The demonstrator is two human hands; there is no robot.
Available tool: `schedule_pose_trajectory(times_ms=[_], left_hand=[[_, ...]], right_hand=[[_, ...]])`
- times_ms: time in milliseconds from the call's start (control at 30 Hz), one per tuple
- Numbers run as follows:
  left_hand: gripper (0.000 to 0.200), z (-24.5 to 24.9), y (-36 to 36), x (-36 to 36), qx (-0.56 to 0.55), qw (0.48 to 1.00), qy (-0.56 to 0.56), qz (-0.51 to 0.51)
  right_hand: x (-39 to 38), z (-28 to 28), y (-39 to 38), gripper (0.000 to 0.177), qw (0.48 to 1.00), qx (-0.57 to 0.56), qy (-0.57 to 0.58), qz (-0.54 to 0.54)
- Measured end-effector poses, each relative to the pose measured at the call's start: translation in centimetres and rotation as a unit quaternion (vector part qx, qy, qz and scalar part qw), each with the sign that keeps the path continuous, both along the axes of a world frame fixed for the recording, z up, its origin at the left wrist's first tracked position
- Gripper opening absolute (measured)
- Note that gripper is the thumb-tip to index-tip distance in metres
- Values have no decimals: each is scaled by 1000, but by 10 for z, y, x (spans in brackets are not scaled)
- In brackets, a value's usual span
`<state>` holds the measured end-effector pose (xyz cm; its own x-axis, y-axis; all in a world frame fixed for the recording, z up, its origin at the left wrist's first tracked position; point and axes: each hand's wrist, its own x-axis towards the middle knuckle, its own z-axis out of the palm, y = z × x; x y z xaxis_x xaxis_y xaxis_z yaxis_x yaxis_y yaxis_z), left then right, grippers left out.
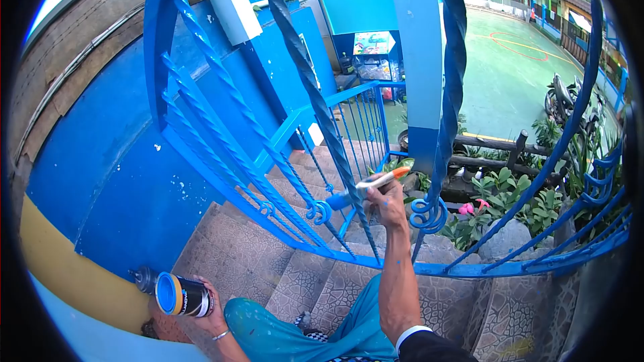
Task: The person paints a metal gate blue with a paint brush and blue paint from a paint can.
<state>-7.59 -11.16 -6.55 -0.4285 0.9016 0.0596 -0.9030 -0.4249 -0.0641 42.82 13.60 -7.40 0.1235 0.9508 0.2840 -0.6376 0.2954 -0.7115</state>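
Note:
My right hand (385, 205) grips a paintbrush (365, 188) with a white and orange handle and blue-loaded bristles. The bristles touch a twisted bar of the blue iron railing (315, 97), just above a scroll curl. My left hand (209, 312) holds a small black paint can (182, 294), tilted on its side, with blue paint at its open mouth. The can is low at the left, close to the blue and yellow wall (100, 181). My teal trouser leg (282, 335) is speckled with paint.
Patterned stone stairs (308, 275) descend behind the railing, with a second blue handrail (355, 110) lower down. Green plants and rocks (510, 208) lie at the right. A green courtyard (510, 74), a parked motorcycle (560, 97) and a blue pillar (419, 47) are beyond.

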Motion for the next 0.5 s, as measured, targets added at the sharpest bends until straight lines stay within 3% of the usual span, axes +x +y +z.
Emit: schedule_pose_trajectory(times_ms=[33,100,233,400,500], left_hand=[[89,0,0,0,-3,1000,-4,4],[89,1,-1,-3,-3,1000,-7,5],[89,0,-1,-4,3,1000,-16,0],[88,1,-3,-5,1,1000,-8,5],[88,-5,-3,-11,0,1000,-10,9]], right_hand=[[-10,9,5,41,998,-7,37,-45],[-15,25,17,37,999,-5,39,-13],[-22,37,52,37,993,-49,-11,109],[-39,27,82,32,954,52,126,267],[-47,25,80,35,948,41,80,306]])
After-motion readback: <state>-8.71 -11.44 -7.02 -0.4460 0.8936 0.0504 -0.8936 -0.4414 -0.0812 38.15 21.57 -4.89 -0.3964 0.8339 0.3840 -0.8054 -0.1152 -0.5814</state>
